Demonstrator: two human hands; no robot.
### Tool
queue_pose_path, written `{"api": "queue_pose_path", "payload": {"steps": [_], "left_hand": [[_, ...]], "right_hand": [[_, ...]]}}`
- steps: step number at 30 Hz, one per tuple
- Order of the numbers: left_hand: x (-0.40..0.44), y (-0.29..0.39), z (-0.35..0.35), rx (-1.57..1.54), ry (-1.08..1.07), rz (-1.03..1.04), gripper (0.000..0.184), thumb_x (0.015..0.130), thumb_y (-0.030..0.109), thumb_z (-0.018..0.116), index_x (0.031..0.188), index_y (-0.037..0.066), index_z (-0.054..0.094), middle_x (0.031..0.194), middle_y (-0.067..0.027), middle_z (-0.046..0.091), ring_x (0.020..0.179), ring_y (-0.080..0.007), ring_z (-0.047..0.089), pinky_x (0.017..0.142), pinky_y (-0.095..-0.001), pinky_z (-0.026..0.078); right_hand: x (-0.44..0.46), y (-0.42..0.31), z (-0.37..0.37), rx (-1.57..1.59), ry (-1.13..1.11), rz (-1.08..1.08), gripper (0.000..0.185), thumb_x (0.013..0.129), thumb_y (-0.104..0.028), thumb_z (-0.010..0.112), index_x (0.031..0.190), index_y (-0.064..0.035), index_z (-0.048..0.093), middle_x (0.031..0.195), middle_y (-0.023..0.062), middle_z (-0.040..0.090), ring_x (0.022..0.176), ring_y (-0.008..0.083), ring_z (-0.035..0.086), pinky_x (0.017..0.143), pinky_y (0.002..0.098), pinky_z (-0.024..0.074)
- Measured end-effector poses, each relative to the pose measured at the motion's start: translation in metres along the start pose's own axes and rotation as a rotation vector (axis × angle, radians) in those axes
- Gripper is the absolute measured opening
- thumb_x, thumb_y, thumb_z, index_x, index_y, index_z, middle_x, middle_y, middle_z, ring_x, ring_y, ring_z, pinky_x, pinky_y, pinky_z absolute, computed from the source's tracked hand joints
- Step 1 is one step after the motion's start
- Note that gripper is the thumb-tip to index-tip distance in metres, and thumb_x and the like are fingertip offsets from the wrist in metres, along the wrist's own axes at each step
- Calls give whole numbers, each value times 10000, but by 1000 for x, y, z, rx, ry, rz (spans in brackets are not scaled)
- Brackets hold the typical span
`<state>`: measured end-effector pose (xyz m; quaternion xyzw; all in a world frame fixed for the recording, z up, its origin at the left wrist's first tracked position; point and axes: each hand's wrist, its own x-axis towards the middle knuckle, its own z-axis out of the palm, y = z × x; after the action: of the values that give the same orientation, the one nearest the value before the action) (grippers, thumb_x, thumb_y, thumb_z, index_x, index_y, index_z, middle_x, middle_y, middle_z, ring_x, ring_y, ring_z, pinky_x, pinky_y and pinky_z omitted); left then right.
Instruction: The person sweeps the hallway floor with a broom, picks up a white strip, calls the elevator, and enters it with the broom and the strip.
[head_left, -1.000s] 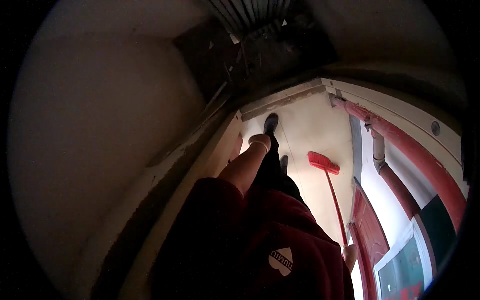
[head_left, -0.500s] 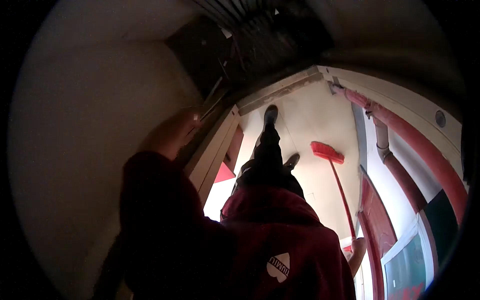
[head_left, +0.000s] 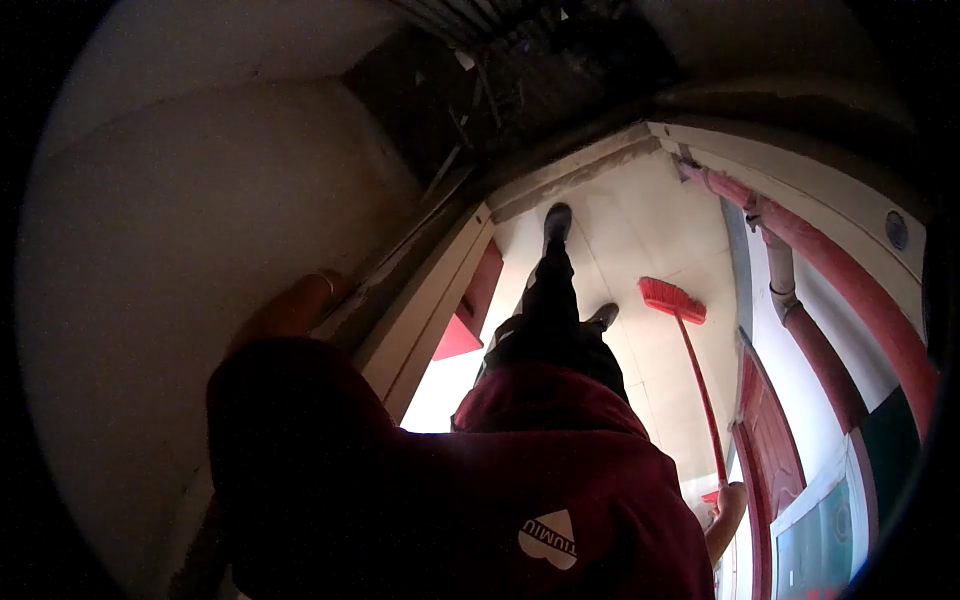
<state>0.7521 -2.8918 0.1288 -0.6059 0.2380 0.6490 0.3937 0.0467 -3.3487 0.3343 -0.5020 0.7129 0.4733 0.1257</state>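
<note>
Broom with red bristles and a slim red handle (head_left: 698, 382) slanted forward, left of the red panelled door (head_left: 776, 455), its upper end gripped by the nearer right hand (head_left: 733, 497); the farther left hand's (head_left: 322, 290) grip was indiscernible.

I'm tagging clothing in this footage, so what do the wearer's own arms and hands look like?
The left hand and right hand are ungloved. A thin, light band circles the left wrist. The left sleeve is dark red, nearly black in shadow, and leaves the forearm bare.
</note>
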Motion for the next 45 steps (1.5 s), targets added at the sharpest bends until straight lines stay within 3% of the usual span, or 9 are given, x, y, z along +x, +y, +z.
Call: {"api": "queue_pose_path", "payload": {"steps": [16, 19, 21, 24, 33, 37, 40, 43, 45], "left_hand": [[2, 3, 6, 17, 183, 36, 350, 841, 209, 422, 1066, -7, 580, 1128, -184, 548, 1011, -295, 549, 874, -380, 415], [18, 3, 7, 206, 248, -83, 354, 842, 213, 430, 1088, -5, 560, 1132, -183, 545, 1018, -280, 549, 872, -380, 421], [9, 2, -4, -41, 254, -289, 407, 871, 331, 459, 1157, 48, 521, 1175, -180, 505, 1026, -307, 528, 831, -451, 441], [11, -10, -4, -204, 222, -284, 337, 832, 240, 498, 1106, 54, 559, 1150, -134, 545, 1056, -301, 527, 888, -413, 418], [161, -87, 51, 42, 354, -569, 408, 861, 257, 482, 1233, 93, 443, 1314, -127, 387, 1166, -296, 430, 881, -451, 418], [10, -56, -75, -177, 630, -441, 271, 853, 214, 483, 1043, 59, 599, 1108, -162, 562, 1029, -315, 542, 824, -418, 456], [12, -77, -111, -115, 745, -352, 219, 834, 188, 498, 942, 64, 642, 1005, -160, 608, 969, -308, 576, 796, -408, 467], [30, -104, -117, 493, 619, -184, 217, 851, 163, 513, 926, -18, 608, 967, -164, 595, 813, -251, 606, 656, -369, 507], [-56, -50, -136, 60, 639, -235, 238, 816, 206, 517, 956, 46, 623, 1030, -167, 589, 964, -313, 564, 812, -385, 459]], "right_hand": [[9, 10, 8, 25, 43, 25, 399, 807, -285, 565, 598, 54, 557, 448, 134, 519, 358, 256, 541, 344, 359, 430], [-17, -16, -6, 14, 33, 23, 389, 806, -281, 571, 611, 56, 563, 450, 136, 521, 362, 254, 543, 347, 357, 428], [-5, -5, 1, 17, 13, 39, 375, 807, -270, 568, 624, 57, 566, 455, 136, 522, 363, 254, 542, 343, 355, 426], [-9, -7, -1, 48, -9, 68, 348, 809, -247, 561, 645, 59, 570, 463, 136, 522, 364, 252, 539, 337, 352, 422], [-8, -6, -4, 52, -21, 63, 336, 808, -237, 553, 645, 56, 563, 451, 137, 511, 346, 239, 518, 328, 352, 405], [0, 8, -2, 82, -17, 85, 345, 808, -246, 556, 633, 52, 559, 443, 133, 510, 341, 239, 514, 320, 354, 394], [9, 24, 6, 120, -6, 101, 349, 808, -249, 567, 629, 50, 557, 437, 126, 506, 337, 237, 511, 314, 355, 384], [-6, 6, -8, 111, 2, 92, 340, 804, -241, 585, 629, 49, 554, 429, 121, 498, 330, 233, 505, 307, 352, 376], [-10, 4, -10, 83, -1, 67, 335, 802, -235, 594, 630, 50, 553, 424, 119, 494, 325, 231, 501, 304, 350, 373]]}}
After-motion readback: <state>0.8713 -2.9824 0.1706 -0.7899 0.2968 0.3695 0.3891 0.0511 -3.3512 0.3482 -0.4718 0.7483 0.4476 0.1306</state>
